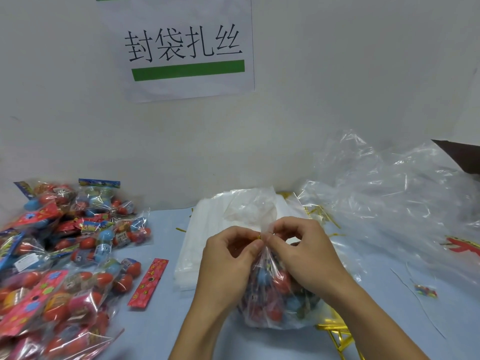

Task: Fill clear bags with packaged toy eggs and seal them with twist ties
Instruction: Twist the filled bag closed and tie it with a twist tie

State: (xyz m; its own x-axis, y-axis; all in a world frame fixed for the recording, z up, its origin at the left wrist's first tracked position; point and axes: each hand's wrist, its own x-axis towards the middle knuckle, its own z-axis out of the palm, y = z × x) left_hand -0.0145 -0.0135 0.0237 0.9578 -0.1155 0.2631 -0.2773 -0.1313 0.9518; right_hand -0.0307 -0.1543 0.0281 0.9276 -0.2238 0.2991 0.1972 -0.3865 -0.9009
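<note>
Clear plastic bag (275, 292) of red and blue toy eggs sits mid-table; your left hand (228, 258) and right hand (301, 253) pinch its gold twist tie (257, 237) at the neck, packaged egg heap (59, 255) left.

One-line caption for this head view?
Both hands pinch a gold twist tie round the neck of an egg-filled clear bag.

egg packs (65, 255) left, filled bag (275, 289) centre

White paper sign (181, 48) with black characters and green bar on wall (350, 61) above grip; pale blue surface (161, 320) below.
</note>
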